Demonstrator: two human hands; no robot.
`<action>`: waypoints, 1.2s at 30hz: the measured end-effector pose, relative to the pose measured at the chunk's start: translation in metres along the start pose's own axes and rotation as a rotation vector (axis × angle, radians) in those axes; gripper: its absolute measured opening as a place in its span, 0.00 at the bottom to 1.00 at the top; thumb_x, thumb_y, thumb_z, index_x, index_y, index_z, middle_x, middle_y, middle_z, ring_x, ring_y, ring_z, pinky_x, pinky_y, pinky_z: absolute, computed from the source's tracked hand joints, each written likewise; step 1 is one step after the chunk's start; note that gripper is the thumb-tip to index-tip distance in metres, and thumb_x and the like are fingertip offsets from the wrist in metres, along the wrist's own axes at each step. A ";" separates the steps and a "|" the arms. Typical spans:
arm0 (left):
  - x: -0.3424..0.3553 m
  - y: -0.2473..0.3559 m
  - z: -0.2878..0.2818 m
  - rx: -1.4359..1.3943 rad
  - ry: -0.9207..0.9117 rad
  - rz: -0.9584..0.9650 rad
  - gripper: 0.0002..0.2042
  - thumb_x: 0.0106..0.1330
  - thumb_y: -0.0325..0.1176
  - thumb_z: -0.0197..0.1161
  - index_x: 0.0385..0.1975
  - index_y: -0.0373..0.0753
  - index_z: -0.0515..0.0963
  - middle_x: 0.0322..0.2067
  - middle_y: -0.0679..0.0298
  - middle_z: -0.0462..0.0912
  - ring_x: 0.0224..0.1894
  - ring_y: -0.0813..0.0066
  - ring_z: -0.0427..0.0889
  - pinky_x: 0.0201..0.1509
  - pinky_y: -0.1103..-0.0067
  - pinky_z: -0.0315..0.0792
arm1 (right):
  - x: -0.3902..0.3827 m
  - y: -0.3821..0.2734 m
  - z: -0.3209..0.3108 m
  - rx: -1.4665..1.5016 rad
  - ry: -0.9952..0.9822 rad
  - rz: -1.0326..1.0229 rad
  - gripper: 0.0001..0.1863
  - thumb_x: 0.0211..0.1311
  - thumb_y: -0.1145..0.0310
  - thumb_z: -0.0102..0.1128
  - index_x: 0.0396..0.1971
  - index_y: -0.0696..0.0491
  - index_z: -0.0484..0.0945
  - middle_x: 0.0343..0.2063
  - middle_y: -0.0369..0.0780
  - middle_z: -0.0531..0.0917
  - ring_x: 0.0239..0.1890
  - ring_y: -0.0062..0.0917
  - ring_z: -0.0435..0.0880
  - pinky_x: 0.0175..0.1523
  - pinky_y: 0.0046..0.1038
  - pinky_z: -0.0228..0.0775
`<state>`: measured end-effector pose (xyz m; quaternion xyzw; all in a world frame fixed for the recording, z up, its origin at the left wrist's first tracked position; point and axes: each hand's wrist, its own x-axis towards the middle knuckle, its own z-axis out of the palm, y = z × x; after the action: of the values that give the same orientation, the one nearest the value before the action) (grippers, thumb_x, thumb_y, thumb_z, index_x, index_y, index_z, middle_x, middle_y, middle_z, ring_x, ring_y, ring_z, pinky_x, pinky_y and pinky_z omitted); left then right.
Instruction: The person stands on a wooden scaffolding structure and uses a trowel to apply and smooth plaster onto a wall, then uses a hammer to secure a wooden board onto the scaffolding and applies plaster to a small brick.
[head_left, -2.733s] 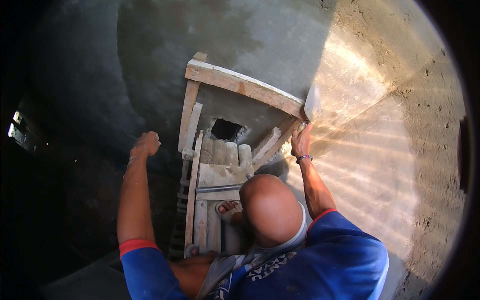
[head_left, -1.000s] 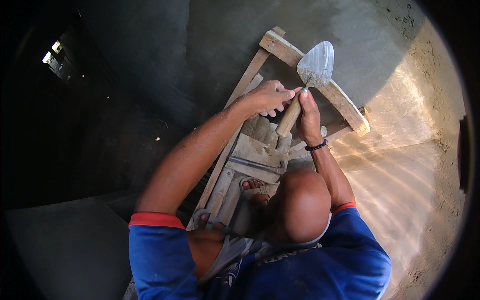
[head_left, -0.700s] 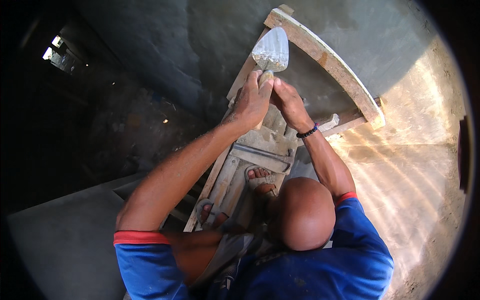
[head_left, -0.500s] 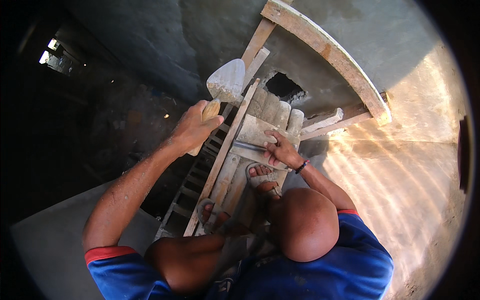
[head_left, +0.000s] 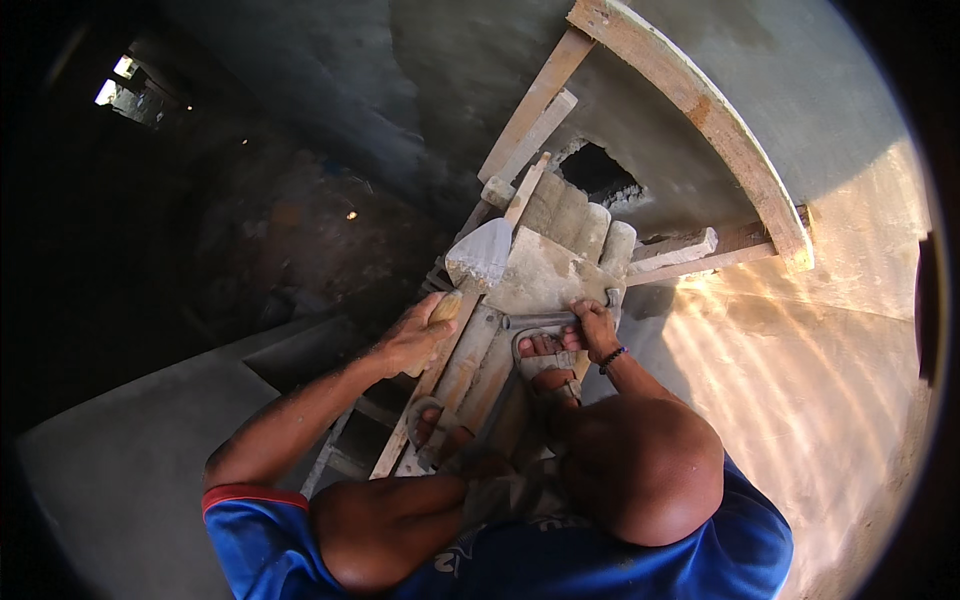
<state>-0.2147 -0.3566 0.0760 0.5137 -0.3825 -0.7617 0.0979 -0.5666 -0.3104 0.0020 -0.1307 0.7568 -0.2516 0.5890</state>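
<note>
My left hand (head_left: 415, 335) is closed round the wooden handle of a pointed trowel (head_left: 478, 250), whose dull metal blade is crusted with mortar and lies to the left of a flat grey float (head_left: 550, 268). The fingers of my right hand (head_left: 590, 325) are wrapped on the float's metal bar handle. The float rests on round poles and boards (head_left: 480, 360), with my sandaled feet (head_left: 545, 360) just below it.
A curved wooden frame (head_left: 690, 105) with straight braces leans at the grey plastered wall (head_left: 440, 70). Below it is a jagged hole (head_left: 595, 170). A ladder-like frame (head_left: 350, 440) runs under the boards. Dark space lies left; sunlit plaster (head_left: 800, 400) slopes at right.
The trowel went from my right hand to my left, which has since lowered it. My right hand moved down to the float and closed on its handle.
</note>
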 end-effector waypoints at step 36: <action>0.173 -0.036 0.168 0.151 0.563 0.242 0.17 0.72 0.41 0.51 0.48 0.33 0.61 0.35 0.37 0.78 0.40 0.33 0.77 0.42 0.54 0.70 | 0.022 -0.069 0.036 -0.443 -0.218 -0.255 0.19 0.72 0.55 0.45 0.41 0.59 0.66 0.17 0.37 0.70 0.11 0.23 0.71 0.13 0.27 0.65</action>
<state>-0.4279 -0.3443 -0.0409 0.6611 -0.4542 -0.5417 0.2512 -0.5445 -0.3872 0.0144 -0.3768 0.7029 -0.1362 0.5877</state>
